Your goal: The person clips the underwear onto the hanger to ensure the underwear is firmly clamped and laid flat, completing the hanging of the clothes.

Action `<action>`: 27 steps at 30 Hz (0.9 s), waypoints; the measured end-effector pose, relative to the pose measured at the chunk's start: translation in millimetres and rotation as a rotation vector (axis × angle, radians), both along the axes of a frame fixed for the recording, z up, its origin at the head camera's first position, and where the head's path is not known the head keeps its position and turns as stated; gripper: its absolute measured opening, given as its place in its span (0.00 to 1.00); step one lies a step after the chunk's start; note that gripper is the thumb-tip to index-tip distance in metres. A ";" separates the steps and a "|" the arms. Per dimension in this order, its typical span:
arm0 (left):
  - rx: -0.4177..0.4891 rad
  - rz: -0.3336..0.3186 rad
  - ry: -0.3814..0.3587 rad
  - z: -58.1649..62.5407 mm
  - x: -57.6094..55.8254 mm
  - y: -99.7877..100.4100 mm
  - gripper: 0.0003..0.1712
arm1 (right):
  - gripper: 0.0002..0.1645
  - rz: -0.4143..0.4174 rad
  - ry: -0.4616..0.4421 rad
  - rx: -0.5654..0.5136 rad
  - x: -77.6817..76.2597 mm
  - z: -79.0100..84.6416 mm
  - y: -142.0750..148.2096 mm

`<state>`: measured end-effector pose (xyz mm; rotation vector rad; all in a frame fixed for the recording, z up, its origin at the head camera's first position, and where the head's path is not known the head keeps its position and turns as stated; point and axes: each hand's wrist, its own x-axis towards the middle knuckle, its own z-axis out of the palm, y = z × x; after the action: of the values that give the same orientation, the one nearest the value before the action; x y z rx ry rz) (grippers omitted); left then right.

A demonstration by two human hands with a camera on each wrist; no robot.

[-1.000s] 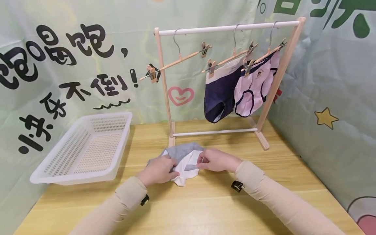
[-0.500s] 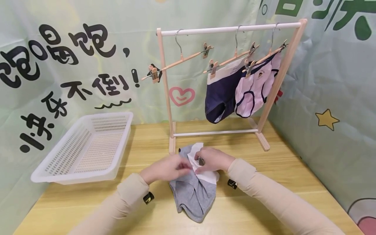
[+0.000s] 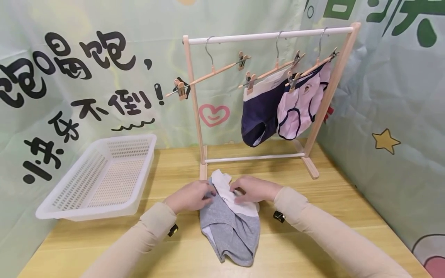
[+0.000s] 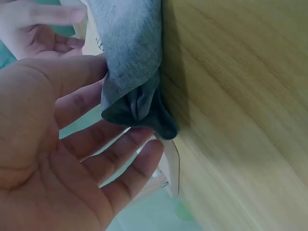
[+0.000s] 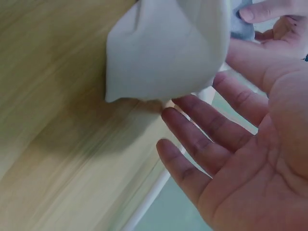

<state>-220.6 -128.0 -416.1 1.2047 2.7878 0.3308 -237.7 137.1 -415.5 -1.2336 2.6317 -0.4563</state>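
A pair of grey underpants (image 3: pixel 229 227) with a white waistband (image 3: pixel 222 181) lies on the table, leg end towards me, with small dark lettering on the band. My left hand (image 3: pixel 192 196) pinches its upper left edge between thumb and index finger. In the left wrist view, grey cloth (image 4: pixel 130 48) folds over beside the thumb, while the other fingers of that left hand (image 4: pixel 62 144) spread loosely. My right hand (image 3: pixel 257 189) pinches the right side of the waistband. The right wrist view has white cloth (image 5: pixel 163 53) at thumb and index of the right hand (image 5: pixel 245 134), its other fingers extended.
Behind stands a wooden rack (image 3: pixel 243 38). From it hang a bare clip hanger (image 3: pixel 212 73), navy underpants (image 3: pixel 257 112) and pink underpants (image 3: pixel 302 104) on clip hangers. A white plastic basket (image 3: pixel 94 214) sits at the left. Printed cloth walls (image 3: pixel 368 116) border the table.
The crumpled grey underpants have been turned and spread, leg end now towards me. My left hand has shifted slightly left to the upper edge; the right stays by the waistband.
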 end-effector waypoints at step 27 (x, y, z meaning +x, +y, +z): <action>-0.049 0.039 0.124 -7.0 -18.2 -28.1 0.11 | 0.11 -0.100 -0.112 0.094 21.3 11.3 33.9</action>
<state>-238.7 -156.0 -423.0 1.2009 2.9093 0.1953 -216.4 171.0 -404.3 -1.0213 2.5962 -0.4012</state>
